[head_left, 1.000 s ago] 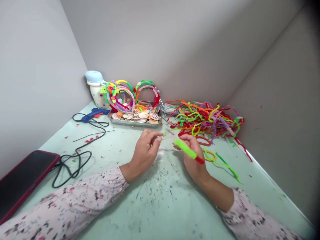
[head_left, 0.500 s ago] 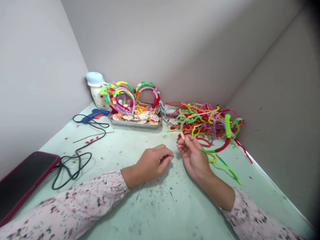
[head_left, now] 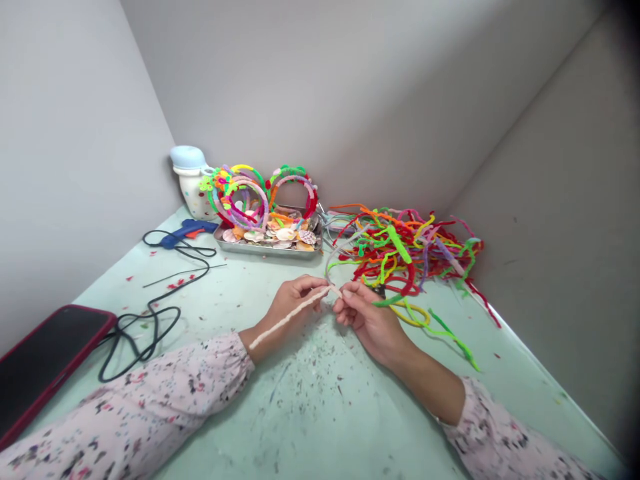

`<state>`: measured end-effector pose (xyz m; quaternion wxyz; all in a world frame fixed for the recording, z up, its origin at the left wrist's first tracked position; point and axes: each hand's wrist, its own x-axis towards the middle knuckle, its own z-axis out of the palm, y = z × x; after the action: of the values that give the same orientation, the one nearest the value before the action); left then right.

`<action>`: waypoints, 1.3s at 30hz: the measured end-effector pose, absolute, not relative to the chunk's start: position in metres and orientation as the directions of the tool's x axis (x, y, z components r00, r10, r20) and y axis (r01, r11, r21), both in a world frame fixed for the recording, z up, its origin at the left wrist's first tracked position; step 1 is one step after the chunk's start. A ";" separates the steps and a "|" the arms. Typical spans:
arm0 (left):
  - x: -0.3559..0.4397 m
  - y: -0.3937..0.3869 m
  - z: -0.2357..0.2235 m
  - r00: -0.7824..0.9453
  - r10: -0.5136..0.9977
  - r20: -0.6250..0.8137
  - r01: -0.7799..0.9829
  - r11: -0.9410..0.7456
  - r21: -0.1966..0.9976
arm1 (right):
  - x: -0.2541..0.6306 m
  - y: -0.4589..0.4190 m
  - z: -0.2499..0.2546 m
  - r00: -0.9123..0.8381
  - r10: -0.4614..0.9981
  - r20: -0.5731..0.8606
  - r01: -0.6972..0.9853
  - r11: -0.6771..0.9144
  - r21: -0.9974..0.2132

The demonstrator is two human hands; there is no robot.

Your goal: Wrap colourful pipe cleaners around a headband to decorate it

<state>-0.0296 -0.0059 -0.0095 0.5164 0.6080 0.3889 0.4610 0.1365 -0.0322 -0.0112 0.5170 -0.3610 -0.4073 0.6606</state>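
A pale pipe cleaner (head_left: 290,319) is pinched in my left hand (head_left: 287,303); its long tail slants back over the hand towards the wrist. My right hand (head_left: 375,327) holds a headband (head_left: 411,277) partly wrapped in green and red fuzz, with a thin grey stretch bare. The headband's near end, with a bit of pale pipe cleaner on it, sits between the fingertips of both hands. Both hands are closed and almost meet above the table. Fingers hide part of the join.
Behind my right hand lies a tangled heap of coloured pipe cleaners (head_left: 385,247). A metal tray (head_left: 270,249) holds shells and finished-looking headbands (head_left: 260,200). At left are a blue glue gun (head_left: 183,232), its black cord (head_left: 155,300), a phone (head_left: 50,360) and a white cup (head_left: 195,190).
My left hand now grips the pale pipe cleaner at the headband's end, its tail lying over the hand. My right hand has moved left and slightly down, tilting the headband.
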 end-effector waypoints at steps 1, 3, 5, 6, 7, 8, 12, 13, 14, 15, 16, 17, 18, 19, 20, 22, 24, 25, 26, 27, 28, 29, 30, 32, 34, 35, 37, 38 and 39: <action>-0.030 -0.006 -0.009 0.273 0.950 0.155 -0.014 -0.157 0.987 | 0.136 -0.032 -0.011 -0.205 0.977 -0.058 -0.385 -0.135 -0.913; -0.030 -0.006 -0.007 0.284 0.949 0.139 -0.031 -0.136 0.990 | 0.136 -0.032 -0.011 -0.202 0.977 -0.064 -0.379 -0.138 -0.915; -0.030 -0.007 -0.005 0.293 0.948 0.123 -0.049 -0.114 0.992 | 0.136 -0.032 -0.011 -0.201 0.977 -0.064 -0.375 -0.138 -0.917; -0.030 -0.007 -0.003 0.294 0.949 0.117 -0.056 -0.105 0.993 | 0.136 -0.033 -0.011 -0.201 0.978 -0.064 -0.374 -0.137 -0.917; -0.031 -0.007 -0.002 0.295 0.949 0.110 -0.061 -0.097 0.993 | 0.136 -0.033 -0.011 -0.201 0.978 -0.063 -0.373 -0.136 -0.918; -0.031 -0.008 -0.001 0.298 0.949 0.106 -0.065 -0.090 0.994 | 0.136 -0.033 -0.011 -0.202 0.977 -0.062 -0.372 -0.136 -0.918; -0.032 -0.009 0.000 0.317 0.943 0.106 -0.044 -0.097 0.994 | 0.136 -0.033 -0.010 -0.206 0.976 -0.076 -0.370 -0.149 -0.917; -0.032 -0.009 0.001 0.317 0.942 0.107 -0.030 -0.102 0.994 | 0.136 -0.033 -0.010 -0.207 0.975 -0.079 -0.371 -0.153 -0.916; -0.032 -0.010 0.000 0.313 0.944 0.109 -0.014 -0.110 0.994 | 0.136 -0.033 -0.010 -0.207 0.975 -0.082 -0.371 -0.156 -0.916; -0.032 -0.010 0.000 0.308 0.945 0.110 0.000 -0.116 0.993 | 0.136 -0.033 -0.009 -0.209 0.974 -0.083 -0.369 -0.157 -0.916; -0.033 -0.010 0.000 0.306 0.945 0.112 0.012 -0.121 0.993 | 0.136 -0.033 -0.009 -0.212 0.974 -0.083 -0.367 -0.158 -0.917; -0.033 -0.010 0.000 0.309 0.944 0.115 0.021 -0.128 0.992 | 0.136 -0.033 -0.009 -0.216 0.973 -0.082 -0.364 -0.158 -0.918; -0.033 -0.010 0.000 0.315 0.942 0.120 0.024 -0.134 0.991 | 0.137 -0.033 -0.010 -0.221 0.972 -0.080 -0.362 -0.158 -0.919; -0.033 -0.010 0.000 0.323 0.938 0.125 0.025 -0.141 0.990 | 0.137 -0.033 -0.010 -0.225 0.971 -0.078 -0.361 -0.157 -0.919; -0.033 -0.010 0.000 0.330 0.935 0.130 0.026 -0.147 0.989 | 0.137 -0.033 -0.010 -0.229 0.971 -0.074 -0.362 -0.156 -0.919; -0.033 -0.010 -0.001 0.333 0.934 0.132 0.026 -0.149 0.988 | 0.137 -0.033 -0.011 -0.235 0.969 -0.070 -0.363 -0.155 -0.919; -0.032 -0.010 -0.001 0.328 0.936 0.126 0.026 -0.143 0.989 | 0.137 -0.033 -0.011 -0.236 0.969 -0.071 -0.360 -0.155 -0.920; -0.032 -0.010 -0.001 0.325 0.938 0.124 0.023 -0.139 0.990 | 0.136 -0.033 -0.011 -0.235 0.969 -0.072 -0.354 -0.154 -0.922; -0.032 -0.010 -0.001 0.322 0.938 0.125 0.017 -0.137 0.990 | 0.136 -0.033 -0.011 -0.234 0.969 -0.073 -0.346 -0.154 -0.925; -0.032 -0.010 -0.001 0.322 0.938 0.126 0.010 -0.137 0.991 | 0.136 -0.033 -0.011 -0.233 0.970 -0.075 -0.338 -0.153 -0.929; -0.032 -0.010 -0.001 0.322 0.938 0.126 0.004 -0.135 0.991 | 0.136 -0.033 -0.011 -0.232 0.970 -0.075 -0.330 -0.151 -0.932; -0.031 -0.011 -0.001 0.322 0.939 0.123 -0.002 -0.130 0.992 | 0.137 -0.033 -0.011 -0.231 0.970 -0.074 -0.322 -0.148 -0.935; -0.031 -0.011 -0.001 0.321 0.940 0.118 -0.006 -0.123 0.992 | 0.137 -0.034 -0.011 -0.231 0.970 -0.071 -0.315 -0.144 -0.938; -0.031 -0.011 0.000 0.322 0.941 0.104 -0.004 -0.108 0.994 | 0.137 -0.034 -0.012 -0.233 0.971 -0.062 -0.302 -0.133 -0.944; -0.031 -0.012 0.001 0.318 0.943 0.096 0.010 -0.105 0.994 | 0.137 -0.035 -0.012 -0.235 0.971 -0.052 -0.286 -0.120 -0.951; -0.031 -0.012 0.001 0.316 0.944 0.098 0.017 -0.109 0.994 | 0.136 -0.035 -0.013 -0.234 0.971 -0.047 -0.276 -0.113 -0.955; -0.031 -0.012 0.001 0.314 0.944 0.102 0.028 -0.117 0.993 | 0.136 -0.036 -0.013 -0.229 0.972 -0.042 -0.248 -0.100 -0.964; -0.031 -0.012 0.001 0.311 0.945 0.103 0.034 -0.119 0.992 | 0.135 -0.037 -0.012 -0.225 0.973 -0.039 -0.232 -0.093 -0.968; -0.031 -0.011 0.001 0.309 0.946 0.103 0.041 -0.121 0.992 | 0.135 -0.037 -0.012 -0.222 0.975 -0.034 -0.218 -0.084 -0.972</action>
<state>-0.0313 -0.0115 0.0012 0.5271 0.6136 0.4018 0.4291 0.1349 -0.0371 -0.0119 0.4810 -0.3973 -0.4762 0.6196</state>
